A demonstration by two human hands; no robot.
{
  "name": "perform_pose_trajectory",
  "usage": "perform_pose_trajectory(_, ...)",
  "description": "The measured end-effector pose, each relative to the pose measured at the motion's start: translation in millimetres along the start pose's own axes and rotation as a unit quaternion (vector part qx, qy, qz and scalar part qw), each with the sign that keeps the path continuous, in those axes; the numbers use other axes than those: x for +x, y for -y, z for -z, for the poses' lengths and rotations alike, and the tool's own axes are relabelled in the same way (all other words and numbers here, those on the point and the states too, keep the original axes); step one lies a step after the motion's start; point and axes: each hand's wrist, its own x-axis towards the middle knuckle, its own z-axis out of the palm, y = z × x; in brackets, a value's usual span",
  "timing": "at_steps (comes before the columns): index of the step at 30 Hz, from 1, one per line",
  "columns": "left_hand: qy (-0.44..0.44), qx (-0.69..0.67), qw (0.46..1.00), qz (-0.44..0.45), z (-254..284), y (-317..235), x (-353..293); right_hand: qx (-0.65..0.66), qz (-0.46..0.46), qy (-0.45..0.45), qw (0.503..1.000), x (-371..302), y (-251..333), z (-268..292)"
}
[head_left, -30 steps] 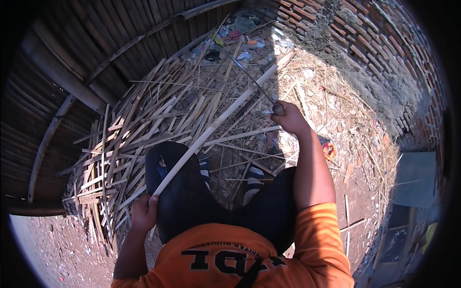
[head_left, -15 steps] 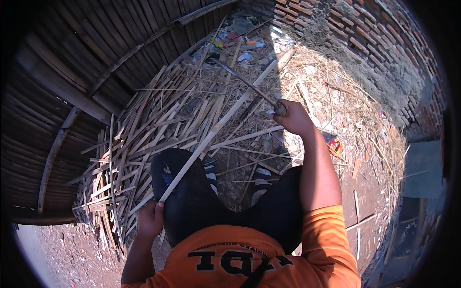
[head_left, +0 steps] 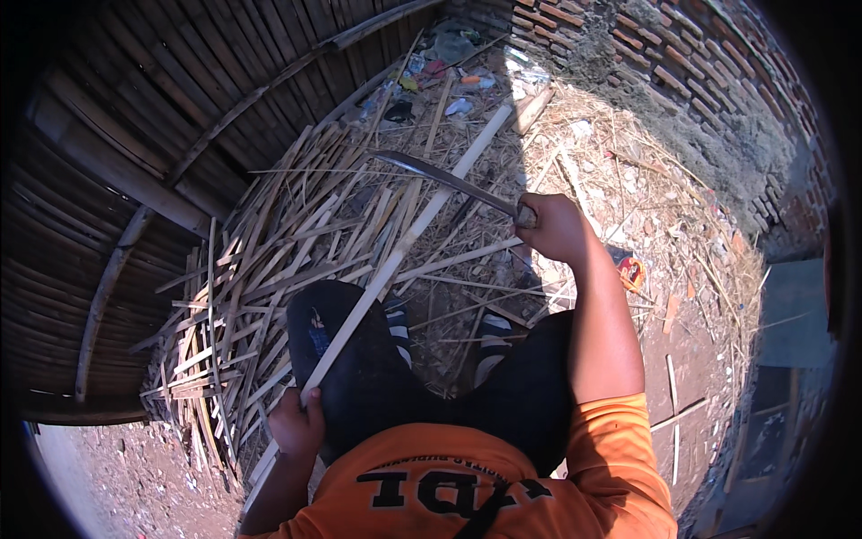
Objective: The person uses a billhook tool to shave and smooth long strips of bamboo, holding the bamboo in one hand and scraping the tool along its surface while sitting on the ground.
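Bamboo strip (head_left: 404,242): near end gripped in left hand (head_left: 296,424), far tip lost among slat pile (head_left: 269,269). Right hand (head_left: 555,226) clenched on blade (head_left: 440,177) handle, raised over strip; bare dirt right of strip.

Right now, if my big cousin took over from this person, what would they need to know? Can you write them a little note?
Left hand: closed around the near end of a long bamboo strip, low beside the left knee.
Right hand: gripping the handle of a curved blade, raised above the strip, not touching it.
Around: the strip runs from the lap out over a pile of split bamboo slats by the slatted wall; thin shavings cover the ground near the brick wall.
Done: many slats already lie split.
Left: the held strip looks whole; the blade is not in it yet.
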Motion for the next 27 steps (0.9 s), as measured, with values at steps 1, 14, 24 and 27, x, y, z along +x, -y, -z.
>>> perform_pose_trajectory(1, -0.005, 0.005, 1.0, -0.008, 0.8, -1.5, -0.5, -0.034, 0.037, -0.008, 0.999, -4.8, 10.3, -3.3)
perform_pose_trajectory(14, -0.005, 0.062, 0.998, -0.024, 2.4, 5.1, -2.0, -0.026, 0.026, 0.02, 0.999, 0.5, 11.7, -7.7)
perform_pose_trajectory(24, -0.011, 0.061, 0.998, -0.017, 6.8, 6.2, -2.4, -0.053, -0.047, 0.033, 0.997, 5.4, -5.2, 1.9)
perform_pose_trajectory(27, -0.016, 0.054, 0.998, -0.013, 5.6, 2.4, -0.6, -0.054, -0.028, 0.051, 0.997, -2.8, 14.1, -2.4)
